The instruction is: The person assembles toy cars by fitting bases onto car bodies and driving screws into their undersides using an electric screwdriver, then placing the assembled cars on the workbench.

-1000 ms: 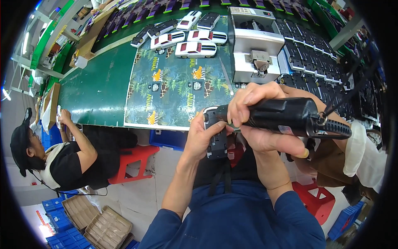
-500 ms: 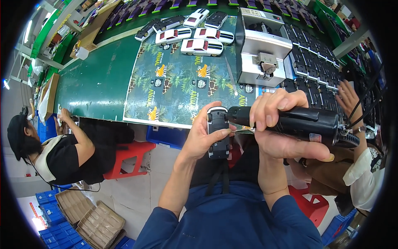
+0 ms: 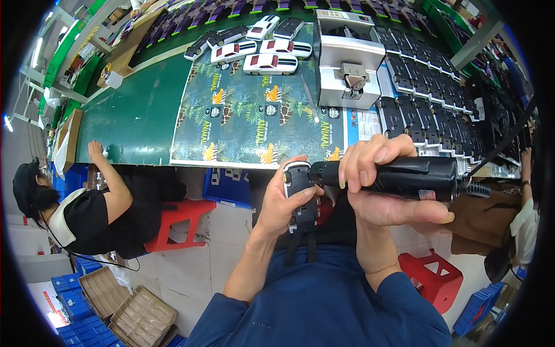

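Observation:
My left hand (image 3: 283,205) grips a small toy car body (image 3: 300,194), black underside facing me, held upright over my lap. My right hand (image 3: 384,191) is wrapped around a black electric screwdriver (image 3: 399,176) lying sideways, its tip pressed against the upper part of the toy car. A cable runs from the screwdriver's right end. Both hands hover just below the front edge of the green work table (image 3: 127,121).
A printed jungle-pattern mat (image 3: 254,115) lies on the table, with white toy cars (image 3: 269,61) behind it, a grey box-shaped fixture (image 3: 347,63) and rows of black car parts (image 3: 428,115) to the right. A seated person (image 3: 87,208) on a red stool (image 3: 179,222) is at the left; another red stool (image 3: 430,277) is at the right.
Both hands with the toy car and the screwdriver have stayed together and sunk slightly lower in view. The person at the left keeps a hand on the table edge.

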Available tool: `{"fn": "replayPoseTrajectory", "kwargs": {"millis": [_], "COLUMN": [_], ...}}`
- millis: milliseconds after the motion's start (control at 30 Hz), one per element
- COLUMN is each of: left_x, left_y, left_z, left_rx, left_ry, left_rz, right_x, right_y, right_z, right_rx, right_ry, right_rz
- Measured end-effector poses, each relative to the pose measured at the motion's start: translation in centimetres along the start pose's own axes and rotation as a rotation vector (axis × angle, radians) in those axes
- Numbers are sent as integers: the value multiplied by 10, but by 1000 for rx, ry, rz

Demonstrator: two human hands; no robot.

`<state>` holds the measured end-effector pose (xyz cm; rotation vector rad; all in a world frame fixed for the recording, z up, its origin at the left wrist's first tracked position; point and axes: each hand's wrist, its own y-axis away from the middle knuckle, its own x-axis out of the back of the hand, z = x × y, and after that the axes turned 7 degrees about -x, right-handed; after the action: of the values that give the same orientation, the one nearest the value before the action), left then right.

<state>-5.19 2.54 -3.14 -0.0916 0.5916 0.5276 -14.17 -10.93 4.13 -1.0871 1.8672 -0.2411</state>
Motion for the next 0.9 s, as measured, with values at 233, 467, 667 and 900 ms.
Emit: {"fn": "replayPoseTrajectory", "kwargs": {"millis": [233,467,667,900], "left_x": [-9,-13,-14,-20], "left_y": [11,17,20,20], "left_z": [8,1,2,3], "left_rx": [49,-50,-43,16], "left_ry": [-5,-64,-48,66], "left_rz": [-2,-33,-111,-143], "right_x": [-10,-16,-27,-32], "right_y": [9,17,22,32], "right_z": [-11,-15,-15,-29], "right_rx": [39,-25,32,-77], "right_ry": [56,58,177,200], "right_rz": [17,42,138,51]}}
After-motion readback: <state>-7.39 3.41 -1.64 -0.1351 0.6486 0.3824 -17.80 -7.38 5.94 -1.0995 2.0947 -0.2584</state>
